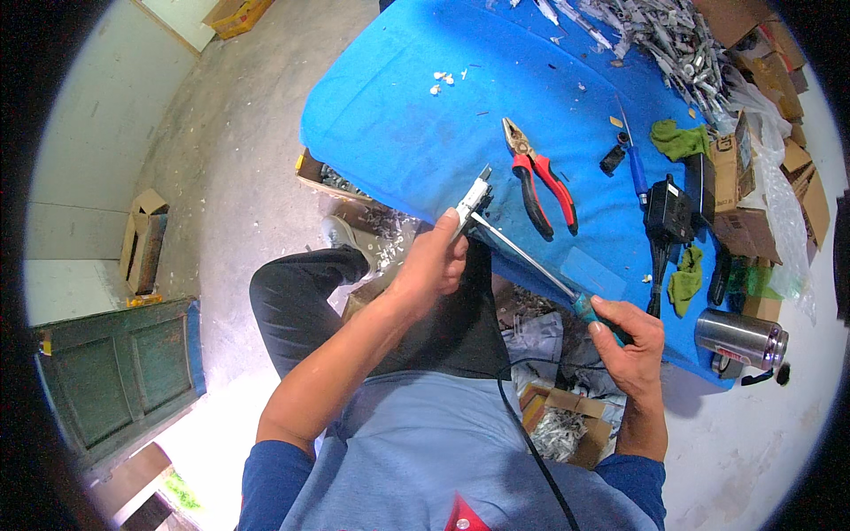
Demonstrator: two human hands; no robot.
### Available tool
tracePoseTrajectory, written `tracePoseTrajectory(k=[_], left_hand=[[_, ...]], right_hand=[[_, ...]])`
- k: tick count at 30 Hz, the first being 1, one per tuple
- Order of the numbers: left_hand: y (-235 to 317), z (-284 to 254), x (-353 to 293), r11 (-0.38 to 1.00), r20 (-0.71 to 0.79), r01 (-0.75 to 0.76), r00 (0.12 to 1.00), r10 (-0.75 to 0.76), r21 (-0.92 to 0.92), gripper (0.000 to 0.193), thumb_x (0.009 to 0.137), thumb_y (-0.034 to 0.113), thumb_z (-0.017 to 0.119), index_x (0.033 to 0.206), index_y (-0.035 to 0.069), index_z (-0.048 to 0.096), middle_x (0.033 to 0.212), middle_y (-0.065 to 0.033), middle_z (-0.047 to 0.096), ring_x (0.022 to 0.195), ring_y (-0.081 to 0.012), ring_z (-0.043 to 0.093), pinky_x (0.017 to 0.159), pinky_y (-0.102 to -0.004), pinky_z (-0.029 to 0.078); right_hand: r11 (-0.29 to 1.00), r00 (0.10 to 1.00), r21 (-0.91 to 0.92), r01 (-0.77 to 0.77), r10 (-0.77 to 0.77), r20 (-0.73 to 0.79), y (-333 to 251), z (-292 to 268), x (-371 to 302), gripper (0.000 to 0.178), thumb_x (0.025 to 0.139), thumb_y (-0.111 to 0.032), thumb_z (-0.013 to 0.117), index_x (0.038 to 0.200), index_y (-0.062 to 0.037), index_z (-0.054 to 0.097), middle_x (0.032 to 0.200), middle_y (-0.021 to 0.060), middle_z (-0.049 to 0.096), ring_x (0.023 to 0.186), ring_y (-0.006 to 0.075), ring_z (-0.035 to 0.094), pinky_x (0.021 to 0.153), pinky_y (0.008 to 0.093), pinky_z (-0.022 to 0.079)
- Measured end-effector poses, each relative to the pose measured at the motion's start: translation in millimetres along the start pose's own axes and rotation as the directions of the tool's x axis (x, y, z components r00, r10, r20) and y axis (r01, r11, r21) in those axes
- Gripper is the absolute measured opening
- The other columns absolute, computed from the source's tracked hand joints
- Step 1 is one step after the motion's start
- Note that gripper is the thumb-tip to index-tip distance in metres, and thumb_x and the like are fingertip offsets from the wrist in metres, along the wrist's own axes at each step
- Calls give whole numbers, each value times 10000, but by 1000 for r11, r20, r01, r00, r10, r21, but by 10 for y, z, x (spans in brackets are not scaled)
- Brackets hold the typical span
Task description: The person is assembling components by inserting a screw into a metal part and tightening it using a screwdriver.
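A worktop [390,115] covered in a bright blue cloth fills the far middle of the scene, its near edge curving over the person's lap. Around it lies a bare grey concrete floor [239,133], dusty and scuffed, with a pale wall and a worn green wooden door [124,372] on the left and an open cardboard box [142,239] beside the wall.

The left hand [434,261] is clenched around a small white plastic fitting with metal parts [475,196], holding it just over the near edge of the worktop. The right hand [633,341] is grasping the teal handle of a screwdriver [531,261]; its long thin steel shaft runs up and left until the tip meets the fitting.

Just beyond them on the cloth lie red-and-black handled pliers [540,181], jaws pointing far. To the right are a blue-handled tool [636,164], a black adapter [670,212] with a cord, and crumpled green rags [680,140]. A heap of grey-white plastic parts [655,35] covers the far right corner, brown cartons [753,177] line the right edge, and a shiny steel cylindrical flask [739,336] lies on its side at the near right
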State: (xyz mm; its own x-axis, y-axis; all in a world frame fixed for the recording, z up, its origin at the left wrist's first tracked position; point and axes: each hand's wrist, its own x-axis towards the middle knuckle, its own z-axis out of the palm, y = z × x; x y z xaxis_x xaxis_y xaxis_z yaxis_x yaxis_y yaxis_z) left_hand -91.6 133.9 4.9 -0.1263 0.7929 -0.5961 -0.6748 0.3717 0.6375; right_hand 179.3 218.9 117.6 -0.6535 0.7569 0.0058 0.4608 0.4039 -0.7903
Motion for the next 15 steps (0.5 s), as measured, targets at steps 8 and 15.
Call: tracePoseTrajectory(k=[8, 15], left_hand=[[4, 31, -11, 999, -34, 10, 999, -9, 33, 529, 943, 614, 420, 700, 145, 409, 549, 50, 327, 444, -78, 266, 425, -244, 208], [-20, 59, -9, 996, -60, -26, 998, 31, 87, 532, 941, 619, 422, 686, 153, 403, 545, 45, 331, 434, -85, 274, 418, -251, 207]], right_hand=[[1000, 1000, -1, 0, 0, -2, -16, -16, 11, 286, 738, 22, 687, 1024, 14, 696, 956, 169, 709, 865, 244, 699, 782, 312, 527], [1000, 1000, -8, -4, 4, -14, 9, -21, 16, 281, 746, 19, 689, 1027, 17, 694, 949, 163, 709, 860, 235, 697, 781, 310, 525]])
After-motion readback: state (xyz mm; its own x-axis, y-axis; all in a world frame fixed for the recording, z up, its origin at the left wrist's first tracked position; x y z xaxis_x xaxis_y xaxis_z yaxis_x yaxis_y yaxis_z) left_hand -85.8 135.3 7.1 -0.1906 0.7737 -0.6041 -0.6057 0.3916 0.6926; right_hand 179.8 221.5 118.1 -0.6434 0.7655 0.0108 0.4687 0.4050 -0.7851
